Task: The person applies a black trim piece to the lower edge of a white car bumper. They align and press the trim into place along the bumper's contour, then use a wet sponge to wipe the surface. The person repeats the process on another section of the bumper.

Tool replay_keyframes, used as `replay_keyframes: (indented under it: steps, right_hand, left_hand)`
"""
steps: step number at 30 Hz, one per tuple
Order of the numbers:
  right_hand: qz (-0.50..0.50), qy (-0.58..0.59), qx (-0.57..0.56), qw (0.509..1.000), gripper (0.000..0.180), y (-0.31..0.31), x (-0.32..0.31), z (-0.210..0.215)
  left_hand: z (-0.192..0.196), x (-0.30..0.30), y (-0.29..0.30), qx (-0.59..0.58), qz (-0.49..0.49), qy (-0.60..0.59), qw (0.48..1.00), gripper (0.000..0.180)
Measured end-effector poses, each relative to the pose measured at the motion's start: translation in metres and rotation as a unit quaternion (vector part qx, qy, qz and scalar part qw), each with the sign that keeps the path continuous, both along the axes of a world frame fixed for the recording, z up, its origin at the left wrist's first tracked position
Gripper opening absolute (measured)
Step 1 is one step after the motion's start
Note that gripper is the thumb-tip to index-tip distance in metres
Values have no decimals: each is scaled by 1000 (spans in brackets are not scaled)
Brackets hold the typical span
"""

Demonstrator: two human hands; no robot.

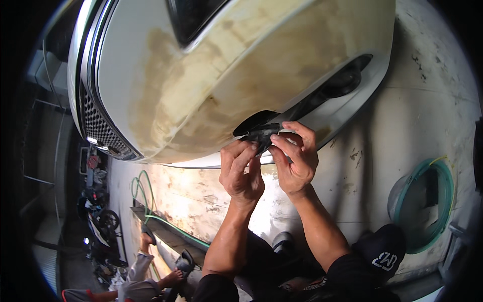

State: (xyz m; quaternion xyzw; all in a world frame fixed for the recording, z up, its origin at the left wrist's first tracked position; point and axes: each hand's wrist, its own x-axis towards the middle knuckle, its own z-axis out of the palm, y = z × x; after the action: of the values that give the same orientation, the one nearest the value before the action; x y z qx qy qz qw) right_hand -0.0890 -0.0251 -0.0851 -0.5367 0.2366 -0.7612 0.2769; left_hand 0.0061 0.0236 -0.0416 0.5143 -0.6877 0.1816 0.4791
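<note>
A pale car bumper (274, 60), blotched with yellow-brown and dull patches, fills the upper middle of the view. Close to its lower edge, my left hand (241, 172) and my right hand (297, 160) pinch a small dark grey piece (262, 137) between them. The piece looks like a folded sheet or a thin trim part; its kind is unclear. My left fingers grip its near left side, and my right thumb and fingertips its right side. Just behind it is a black recess (255, 121) in the bumper. A black round fitting (342, 83) lies farther right.
A green-rimmed tub (445, 201) stands at the right on the stained floor. Near it is a black cap (385, 246) with white print. A green hose (173, 225) runs across the lower left, near another person's legs (143, 274). Motorbikes (103, 221) stand farther left.
</note>
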Motion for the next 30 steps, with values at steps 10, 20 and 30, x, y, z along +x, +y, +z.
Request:
replay_keyframes:
  steps: [10,20,30]
  right_hand:
    - [-61,41,-38,997,31,-2,3,-1]
    - [-56,60,0,997,34,-6,-3,-2]
    - [-17,49,-7,999,31,-2,4,-24]
  left_hand:
    - [9,-1,2,12,-15,-1,1000,33]
    - [4,-8,-6,3,-14,-14,1000,38]
    - [-14,-7,34,119,-41,512,850,27]
